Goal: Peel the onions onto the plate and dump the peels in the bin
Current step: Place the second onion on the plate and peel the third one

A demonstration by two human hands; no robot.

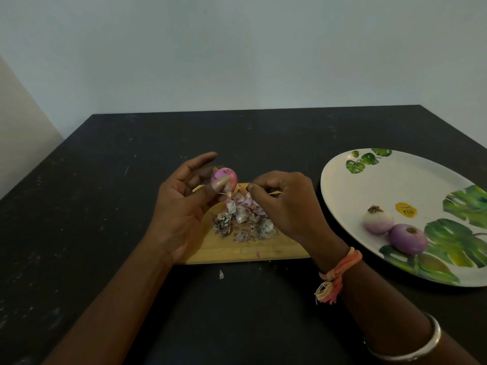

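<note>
My left hand (184, 204) holds a small pink onion (224, 177) between thumb and fingers, just above the far edge of a wooden cutting board (237, 250). My right hand (286, 204) is beside it, fingertips pinched together close to the onion's lower end, apparently on a thin strip of peel. A heap of loose onion peels (243, 219) lies on the board under both hands. Two peeled onions, one pale (378, 219) and one purple (408, 238), sit on a large oval leaf-patterned plate (382, 180) at the right. No bin is in view.
The board and plate rest on a dark table (105, 206) set against a pale wall. One stray bit of peel (221, 274) lies on the table in front of the board. The plate's right end runs out of frame.
</note>
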